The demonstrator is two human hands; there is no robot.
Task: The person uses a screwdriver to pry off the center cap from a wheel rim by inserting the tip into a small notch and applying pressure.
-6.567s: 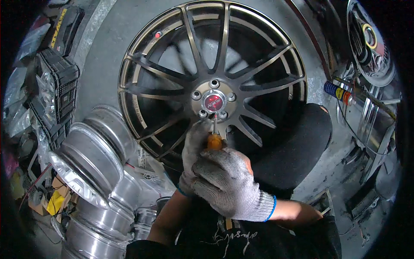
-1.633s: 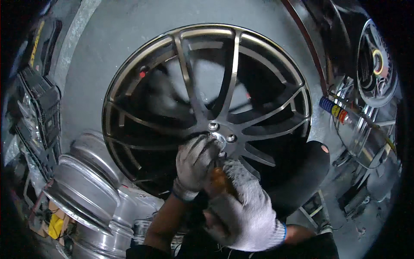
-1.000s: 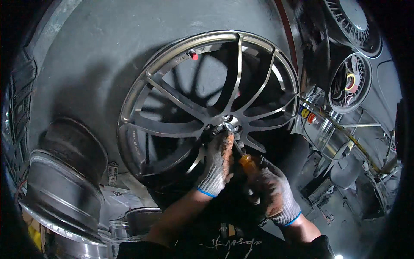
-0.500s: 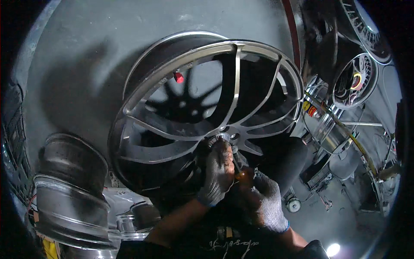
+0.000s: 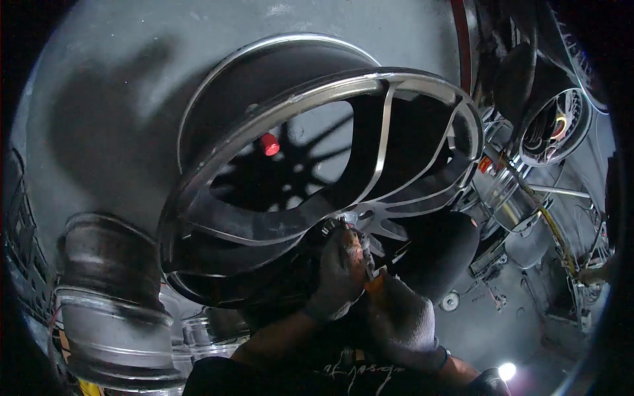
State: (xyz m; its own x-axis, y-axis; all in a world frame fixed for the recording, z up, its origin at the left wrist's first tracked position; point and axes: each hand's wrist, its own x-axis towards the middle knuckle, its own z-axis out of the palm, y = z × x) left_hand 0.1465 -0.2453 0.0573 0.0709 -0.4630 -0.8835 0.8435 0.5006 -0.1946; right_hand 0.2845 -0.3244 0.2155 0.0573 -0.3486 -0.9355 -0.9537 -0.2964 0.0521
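Observation:
The large dark spoked wheel (image 5: 384,132) is tilted, its inner barrel showing behind the front rim, with a red valve cap (image 5: 270,144) at upper left. My gloved left hand (image 5: 340,274) is closed at the wheel's hub (image 5: 349,216); what its fingertips hold is hidden. My gloved right hand (image 5: 404,320) grips an orange-handled screwdriver (image 5: 374,285), its shaft running up beside my left hand toward the hub. My knee (image 5: 456,251) is beside the wheel's lower right.
Bare silver rims (image 5: 115,323) are stacked at lower left. Black crates (image 5: 30,234) line the far left. On the right are more wheels (image 5: 553,125), a spray can (image 5: 487,166) and metal parts (image 5: 561,237). A lit lamp (image 5: 506,371) shows at lower right. The grey floor (image 5: 125,79) carries the wheel's shadow.
Over the last second the wheel has tilted further, showing more of its barrel, and the view has shifted. Both hands stay near the hub, the right still on the screwdriver.

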